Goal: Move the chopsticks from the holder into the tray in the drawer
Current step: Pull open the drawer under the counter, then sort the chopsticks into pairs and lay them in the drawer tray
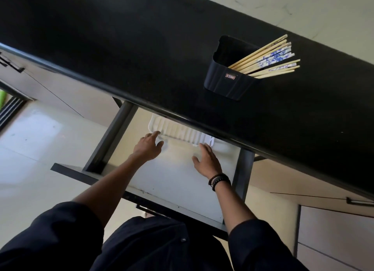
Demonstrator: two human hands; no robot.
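All the chopsticks stand in the holder on the counter; none moved yet. Both hands, left hand and right hand, reach the tray in the open drawer, fingers spread, holding nothing.

Chopsticks in holder on counter

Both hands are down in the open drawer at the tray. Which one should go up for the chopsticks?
Probably right: the right hand is on the same side as the holder and chopsticks; the left hand would cross over.
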